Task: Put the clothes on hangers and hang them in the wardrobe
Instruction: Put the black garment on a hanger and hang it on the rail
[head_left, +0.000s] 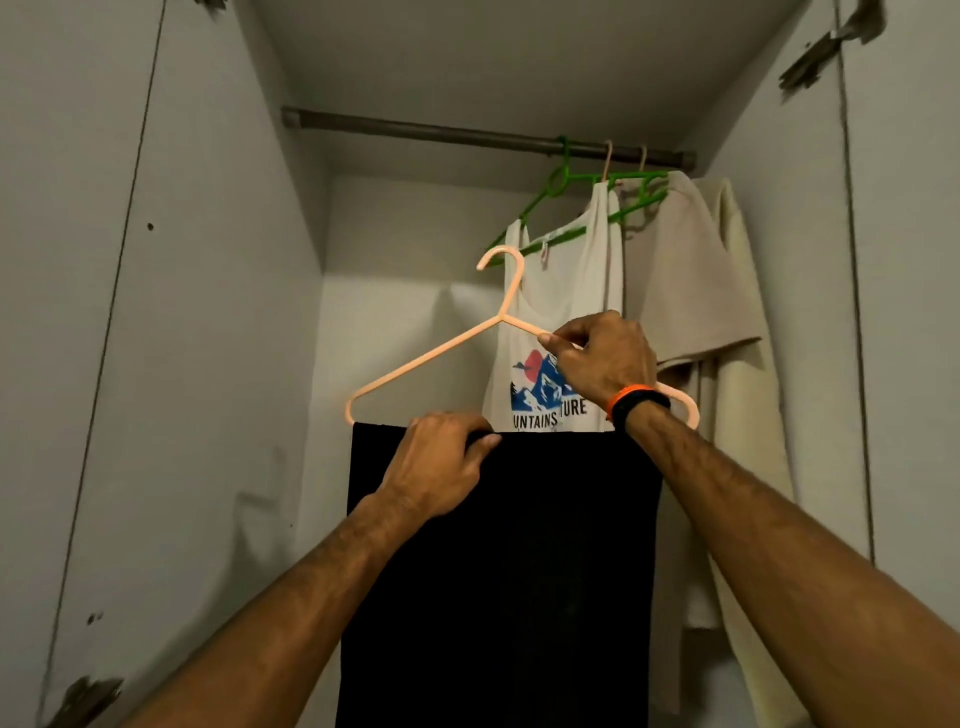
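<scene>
1. Wardrobe (218, 322): doors open; rail (415, 127) bare on its left, three hung garments crowded at the right end.
2. Black garment (498, 571): folded over the bar of the peach hanger (426, 358), held up below the rail.
3. Right hand (605, 358): fingers curled round the hanger's sloping arm.
4. Left hand (441, 462): pinches the cloth's top fold at the bar.
5. Step: hanging appears imminent; next, lift the hook over the rail's free stretch.
</scene>
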